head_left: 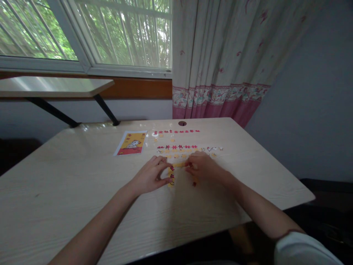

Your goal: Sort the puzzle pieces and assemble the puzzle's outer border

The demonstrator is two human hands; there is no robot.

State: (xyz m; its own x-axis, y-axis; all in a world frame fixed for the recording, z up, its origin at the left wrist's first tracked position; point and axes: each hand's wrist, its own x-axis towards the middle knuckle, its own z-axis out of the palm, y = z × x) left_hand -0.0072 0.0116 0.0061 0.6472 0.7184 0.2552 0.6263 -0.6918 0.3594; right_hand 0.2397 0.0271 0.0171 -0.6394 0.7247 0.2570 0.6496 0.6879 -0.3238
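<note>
My left hand (151, 175) rests on the wooden table (68, 191), thumb and fingers curved around the left side of a joined strip of yellow and red puzzle pieces (171, 176). My right hand (202, 166) lies beside it, fingers bent down on the top yellow edge of that same strip; what its fingertips press is hidden. Loose red pieces (176, 131) lie in a row further back. Nearer, a second row of red and yellow pieces (178, 148) runs across. A few white pieces (211, 148) sit to its right.
A reference picture card (131, 143), yellow and red with a white figure, lies left of the pieces. A cable hole (182, 123) sits at the table's far edge. A shelf on black brackets (55, 86), a window and a pink-bordered curtain (220, 95) stand behind.
</note>
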